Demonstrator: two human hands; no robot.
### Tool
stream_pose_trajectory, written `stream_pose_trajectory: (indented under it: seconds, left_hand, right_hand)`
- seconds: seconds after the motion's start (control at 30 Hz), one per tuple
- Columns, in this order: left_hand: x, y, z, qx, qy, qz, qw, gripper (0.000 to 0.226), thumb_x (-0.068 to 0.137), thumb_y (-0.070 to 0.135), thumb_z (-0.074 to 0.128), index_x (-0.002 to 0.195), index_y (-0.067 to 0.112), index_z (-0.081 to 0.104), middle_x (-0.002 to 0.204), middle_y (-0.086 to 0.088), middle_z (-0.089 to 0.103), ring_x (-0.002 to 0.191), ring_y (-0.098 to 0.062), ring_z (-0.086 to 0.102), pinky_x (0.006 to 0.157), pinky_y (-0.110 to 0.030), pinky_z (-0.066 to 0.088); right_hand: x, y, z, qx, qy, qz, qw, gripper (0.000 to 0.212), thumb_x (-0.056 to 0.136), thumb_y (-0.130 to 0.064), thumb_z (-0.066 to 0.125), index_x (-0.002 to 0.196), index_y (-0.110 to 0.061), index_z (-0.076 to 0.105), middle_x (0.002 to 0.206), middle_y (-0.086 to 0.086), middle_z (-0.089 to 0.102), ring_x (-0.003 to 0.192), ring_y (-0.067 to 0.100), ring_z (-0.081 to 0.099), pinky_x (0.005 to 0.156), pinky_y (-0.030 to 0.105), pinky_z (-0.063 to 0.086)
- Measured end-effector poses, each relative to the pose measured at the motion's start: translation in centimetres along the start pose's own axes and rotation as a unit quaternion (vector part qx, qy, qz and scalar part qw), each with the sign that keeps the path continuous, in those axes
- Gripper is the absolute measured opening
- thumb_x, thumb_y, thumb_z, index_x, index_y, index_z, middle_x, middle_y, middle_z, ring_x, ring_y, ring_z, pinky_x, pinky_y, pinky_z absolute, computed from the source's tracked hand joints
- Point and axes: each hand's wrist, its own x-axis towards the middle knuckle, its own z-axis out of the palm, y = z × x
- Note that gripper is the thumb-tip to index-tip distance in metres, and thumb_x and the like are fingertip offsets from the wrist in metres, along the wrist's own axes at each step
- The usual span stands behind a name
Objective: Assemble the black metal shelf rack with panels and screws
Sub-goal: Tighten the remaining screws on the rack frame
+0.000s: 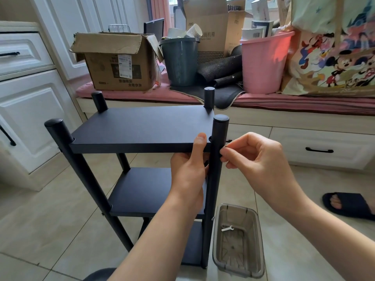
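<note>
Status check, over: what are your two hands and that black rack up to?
Left hand grips top panel at near post. Right hand pinches something small, likely a screw, against post. Nothing blocking.

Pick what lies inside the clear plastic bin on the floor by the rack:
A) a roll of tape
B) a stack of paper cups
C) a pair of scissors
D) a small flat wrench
D: a small flat wrench lies on the bottom of the clear plastic bin, with none of the other listed things in it.
</note>
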Motion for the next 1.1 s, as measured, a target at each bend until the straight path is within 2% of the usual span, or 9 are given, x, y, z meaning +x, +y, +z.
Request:
stream_pose_trajectory:
  seconds: [0.13,0.23,0.5,0.67,0.77,0.83,0.93,1.03,1.1]
  left_hand:
    - [-0.18,0.00,0.14,-0.003,0.005,-0.005,1.000,0.034,0.098,0.034,0.060,0.070,0.019,0.073,0.083,-0.006,0.077,0.079,-0.016,0.074,0.077,-0.039,0.058]
    - [-0.21,0.06,0.23,-0.001,0.009,-0.005,1.000,0.031,0.098,0.035,0.059,0.085,0.009,0.071,0.089,-0.010,0.077,0.085,-0.019,0.075,0.083,-0.043,0.058]
    - [-0.20,-0.06,0.35,-0.003,0.006,-0.007,1.000,0.031,0.100,0.034,0.058,0.086,0.009,0.071,0.087,-0.008,0.077,0.082,-0.017,0.074,0.077,-0.035,0.059]
    - [-0.50,0.00,0.26,0.001,-0.009,0.004,1.000,0.034,0.099,0.037,0.056,0.086,0.009,0.070,0.089,-0.009,0.077,0.086,-0.020,0.074,0.086,-0.044,0.056]
    - [-0.76,-0.04,0.23,0.005,-0.021,0.007,1.000,0.034,0.099,0.040,0.055,0.082,0.015,0.071,0.085,-0.007,0.076,0.085,-0.019,0.074,0.090,-0.048,0.056]
    - [-0.88,-0.04,0.24,0.001,-0.028,0.003,1.000,0.036,0.098,0.041,0.054,0.077,0.019,0.074,0.084,-0.005,0.076,0.084,-0.018,0.074,0.090,-0.049,0.055]
    - [-0.89,-0.21,0.18,-0.005,-0.031,-0.002,1.000,0.038,0.098,0.042,0.055,0.071,0.024,0.076,0.082,-0.003,0.076,0.081,-0.015,0.073,0.087,-0.045,0.055]
    - [-0.96,-0.21,0.18,-0.002,-0.029,-0.001,1.000,0.032,0.091,0.049,0.057,0.089,0.021,0.071,0.087,0.000,0.077,0.086,-0.013,0.073,0.083,-0.039,0.056]
    - [-1.00,-0.33,0.06,0.002,-0.026,-0.002,1.000,0.032,0.085,0.053,0.058,0.091,0.023,0.070,0.089,0.002,0.077,0.088,-0.012,0.073,0.081,-0.034,0.054]
  right_hand:
    - [-0.08,0.19,0.17,-0.035,0.010,-0.015,0.999,0.008,0.085,-0.016,0.076,0.081,-0.018,0.069,0.073,-0.004,0.073,0.069,0.013,0.071,0.073,0.041,0.059]
    - [-0.05,0.15,0.33,-0.077,0.017,-0.046,0.996,0.009,0.084,-0.016,0.076,0.082,-0.018,0.067,0.071,-0.007,0.070,0.069,0.009,0.068,0.069,0.031,0.058]
    - [0.25,0.20,0.36,-0.135,0.026,-0.097,0.986,0.012,0.082,-0.013,0.077,0.081,-0.017,0.065,0.068,-0.010,0.066,0.066,0.006,0.064,0.062,0.012,0.049]
    - [0.24,0.33,0.09,-0.074,0.025,-0.056,0.995,0.010,0.081,-0.011,0.079,0.079,-0.017,0.071,0.067,-0.008,0.071,0.063,0.007,0.068,0.063,0.021,0.055]
    - [0.33,0.13,-0.38,0.001,-0.002,-0.027,1.000,0.011,0.079,-0.008,0.080,0.077,-0.015,0.072,0.068,-0.003,0.073,0.061,0.011,0.070,0.062,0.021,0.055]
    - [0.33,0.11,-0.42,-0.001,-0.008,-0.033,0.999,0.012,0.079,-0.010,0.081,0.076,-0.015,0.071,0.069,-0.002,0.073,0.060,0.012,0.070,0.061,0.021,0.055]
    - [0.23,0.18,-0.35,-0.010,-0.010,-0.037,0.999,0.012,0.078,-0.014,0.081,0.077,-0.015,0.070,0.070,-0.002,0.073,0.061,0.012,0.070,0.062,0.023,0.056]
    - [0.21,0.24,-0.40,-0.014,0.004,-0.028,1.000,0.014,0.075,-0.019,0.083,0.078,-0.018,0.069,0.071,-0.003,0.073,0.062,0.011,0.069,0.064,0.026,0.057]
    - [0.28,0.28,-0.50,-0.019,0.011,-0.014,1.000,0.018,0.072,-0.025,0.084,0.082,-0.022,0.069,0.073,-0.004,0.072,0.063,0.011,0.067,0.068,0.031,0.057]
